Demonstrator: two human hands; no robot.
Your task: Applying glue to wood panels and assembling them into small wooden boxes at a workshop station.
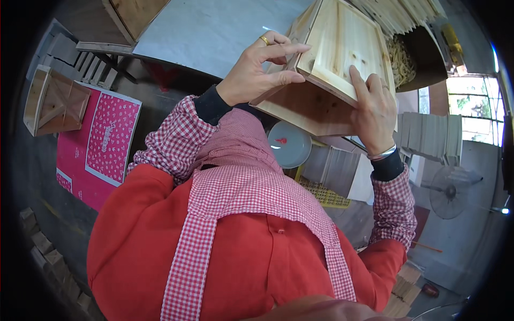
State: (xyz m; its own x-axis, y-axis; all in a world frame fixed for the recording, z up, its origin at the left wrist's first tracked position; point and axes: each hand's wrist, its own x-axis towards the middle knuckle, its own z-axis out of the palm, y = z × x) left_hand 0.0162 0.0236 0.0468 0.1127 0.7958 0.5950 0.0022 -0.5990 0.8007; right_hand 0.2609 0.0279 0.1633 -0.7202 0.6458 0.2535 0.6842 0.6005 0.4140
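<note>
While both hands hold it up, the wooden box [350, 51] is tipped over the near edge of the white-topped bench [209, 37], toward the bench's R end. Can't tell if it touches the top. Its open side faces down nr the person's lap, & the inside looks dark.

L hand [254, 72] pinches the box's near L corner btwn thumb & pointer, w/ a gold ring on one finger. R hand [375, 109] grips the R side: pointer flat on the pale panel, other fingers bent, thumb hidden.

Just below the box is a white tub [293, 155] w/ a small red thing in it. Past the box's R side is a dark carton [431, 64] w/ curly wood bits [399, 61], & thin wood slats [404, 13] are nr it. At the bench's far L corner sits a 2nd wooden box [142, 18]. Off to the L, a 3rd wooden box [53, 104] is on the far L corner of a pink sheet [110, 139]. Way R, there's a fan [451, 190].
</note>
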